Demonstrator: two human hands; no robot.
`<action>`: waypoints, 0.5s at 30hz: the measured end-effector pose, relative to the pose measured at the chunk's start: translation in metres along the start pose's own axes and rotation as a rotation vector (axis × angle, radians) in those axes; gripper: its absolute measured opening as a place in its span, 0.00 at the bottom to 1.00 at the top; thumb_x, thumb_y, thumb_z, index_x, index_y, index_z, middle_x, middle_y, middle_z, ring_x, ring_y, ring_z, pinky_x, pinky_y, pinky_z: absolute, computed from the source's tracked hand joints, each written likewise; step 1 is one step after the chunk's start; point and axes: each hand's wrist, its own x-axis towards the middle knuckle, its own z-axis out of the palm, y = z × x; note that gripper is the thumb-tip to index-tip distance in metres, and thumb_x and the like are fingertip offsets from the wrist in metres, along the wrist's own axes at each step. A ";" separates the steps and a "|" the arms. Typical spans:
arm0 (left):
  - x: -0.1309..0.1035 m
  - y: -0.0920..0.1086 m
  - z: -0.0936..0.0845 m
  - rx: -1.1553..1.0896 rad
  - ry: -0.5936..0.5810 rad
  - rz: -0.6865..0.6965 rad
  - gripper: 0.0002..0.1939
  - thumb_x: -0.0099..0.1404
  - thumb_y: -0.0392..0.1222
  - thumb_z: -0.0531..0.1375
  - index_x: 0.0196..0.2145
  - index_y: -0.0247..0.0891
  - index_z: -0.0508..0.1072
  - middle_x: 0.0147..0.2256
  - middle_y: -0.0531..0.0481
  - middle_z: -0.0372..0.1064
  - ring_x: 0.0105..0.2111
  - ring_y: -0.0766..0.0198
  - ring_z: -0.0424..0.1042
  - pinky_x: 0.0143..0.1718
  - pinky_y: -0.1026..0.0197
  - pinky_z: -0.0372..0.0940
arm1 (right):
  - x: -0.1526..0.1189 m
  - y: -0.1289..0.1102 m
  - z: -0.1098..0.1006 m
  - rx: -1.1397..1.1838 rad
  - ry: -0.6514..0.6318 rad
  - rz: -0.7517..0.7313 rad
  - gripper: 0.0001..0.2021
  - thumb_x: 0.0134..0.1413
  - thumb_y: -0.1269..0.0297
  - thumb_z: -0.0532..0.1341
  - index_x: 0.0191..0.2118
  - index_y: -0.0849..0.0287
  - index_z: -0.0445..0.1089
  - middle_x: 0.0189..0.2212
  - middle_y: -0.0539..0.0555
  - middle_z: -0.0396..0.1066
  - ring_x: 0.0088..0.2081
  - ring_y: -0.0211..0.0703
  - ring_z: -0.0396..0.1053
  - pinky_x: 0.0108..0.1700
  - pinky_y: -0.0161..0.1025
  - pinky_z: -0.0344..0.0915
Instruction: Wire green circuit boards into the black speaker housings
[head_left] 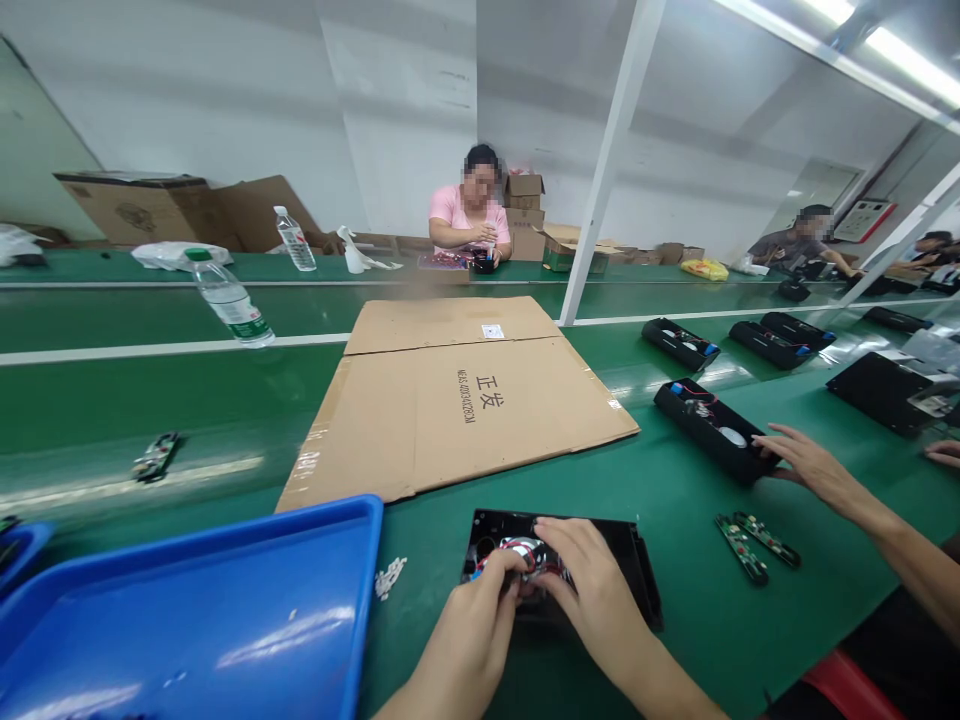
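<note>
A black plastic housing (637, 575) lies with its hollow side up on the green bench in front of me. Inside it, red and white wires (525, 548) run beside a shiny round part, largely covered by my fingers. My left hand (480, 610) reaches in from the left, its thumb and finger closed on the wires. From the right, my right hand (592, 590) curls over the same spot, thumb and fingers closed around the wires; its fingertips are partly hidden. A small heap of white pieces (390, 578) is left of the housing.
A blue tray (373, 560) stands left, with flat cardboard (517, 390) beyond the housing. On the right, a co-worker's hand (814, 465) touches another black housing (705, 425) near green circuit boards (742, 550). A water bottle (232, 300) stands far left; a person sits opposite.
</note>
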 end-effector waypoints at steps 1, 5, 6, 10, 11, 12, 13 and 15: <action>0.000 0.002 -0.001 -0.026 -0.001 -0.010 0.09 0.70 0.37 0.46 0.43 0.45 0.64 0.37 0.52 0.77 0.35 0.64 0.78 0.38 0.65 0.69 | 0.002 0.000 -0.001 0.050 -0.062 -0.014 0.11 0.67 0.74 0.52 0.52 0.60 0.64 0.45 0.57 0.71 0.44 0.48 0.66 0.45 0.44 0.66; -0.001 0.001 0.001 -0.129 0.013 -0.056 0.08 0.70 0.39 0.47 0.42 0.45 0.64 0.34 0.51 0.76 0.33 0.63 0.78 0.36 0.65 0.70 | 0.005 -0.003 -0.004 0.120 -0.199 0.026 0.13 0.60 0.81 0.55 0.47 0.58 0.65 0.41 0.54 0.71 0.39 0.48 0.65 0.41 0.45 0.67; -0.002 -0.001 0.003 -0.160 0.015 -0.076 0.07 0.71 0.39 0.47 0.42 0.45 0.64 0.35 0.51 0.76 0.34 0.62 0.78 0.36 0.65 0.71 | 0.005 -0.004 -0.004 0.112 -0.206 0.045 0.14 0.58 0.82 0.56 0.45 0.59 0.65 0.40 0.53 0.71 0.38 0.48 0.64 0.39 0.45 0.67; -0.005 -0.006 0.009 -0.226 0.031 -0.142 0.07 0.71 0.42 0.48 0.43 0.45 0.65 0.36 0.50 0.77 0.33 0.61 0.78 0.34 0.64 0.73 | 0.003 -0.003 -0.003 0.077 -0.205 0.068 0.14 0.55 0.84 0.57 0.42 0.59 0.65 0.37 0.53 0.70 0.35 0.48 0.62 0.35 0.45 0.65; -0.005 -0.006 0.009 -0.221 0.027 -0.149 0.07 0.71 0.42 0.48 0.43 0.45 0.65 0.35 0.50 0.77 0.33 0.61 0.78 0.34 0.64 0.73 | 0.002 -0.003 -0.003 0.072 -0.204 0.070 0.13 0.55 0.83 0.57 0.42 0.60 0.65 0.36 0.53 0.70 0.35 0.48 0.62 0.35 0.45 0.65; -0.005 -0.006 0.009 -0.207 0.019 -0.150 0.07 0.70 0.41 0.48 0.42 0.45 0.65 0.35 0.51 0.77 0.33 0.61 0.78 0.33 0.64 0.73 | 0.002 -0.003 -0.002 0.067 -0.204 0.075 0.12 0.55 0.83 0.57 0.41 0.60 0.66 0.35 0.53 0.70 0.35 0.48 0.62 0.35 0.45 0.65; -0.004 -0.006 0.008 -0.190 0.007 -0.146 0.07 0.70 0.41 0.48 0.42 0.45 0.65 0.35 0.51 0.77 0.33 0.61 0.78 0.33 0.64 0.72 | 0.002 -0.003 -0.002 0.064 -0.203 0.081 0.11 0.56 0.82 0.58 0.40 0.60 0.66 0.35 0.53 0.70 0.35 0.48 0.62 0.35 0.45 0.65; -0.002 -0.004 0.006 -0.154 -0.011 -0.146 0.07 0.69 0.40 0.48 0.42 0.45 0.64 0.37 0.50 0.77 0.34 0.60 0.78 0.34 0.64 0.72 | 0.002 -0.004 -0.002 0.065 -0.212 0.096 0.10 0.56 0.82 0.59 0.40 0.60 0.67 0.35 0.53 0.71 0.37 0.48 0.63 0.36 0.45 0.66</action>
